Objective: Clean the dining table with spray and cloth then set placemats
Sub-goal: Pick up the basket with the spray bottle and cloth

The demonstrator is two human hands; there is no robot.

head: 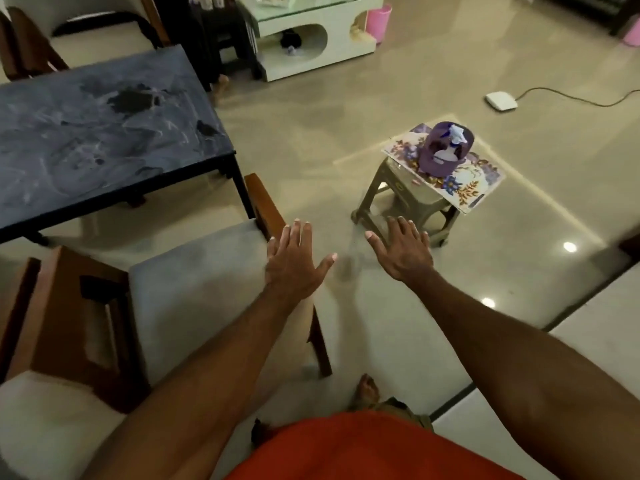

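Note:
The dining table (104, 140) with a dark marbled top stands at the left. On a small plastic stool (398, 199) to the right lie floral placemats (464, 181), and on them a purple bucket (446, 154) holding a spray bottle (455, 135) and what looks like a cloth. My left hand (294, 261) is stretched out flat over the edge of a chair seat, fingers spread, holding nothing. My right hand (403, 251) is also flat and empty, just in front of the stool, a little short of it.
A wooden chair (194, 289) with a grey cushion stands below the table, another chair (52, 29) at the far end. A white cabinet (311, 39), pink bins (379, 20), and a white device with a cable (500, 102) lie on the glossy tiled floor. My bare foot (367, 389) is below.

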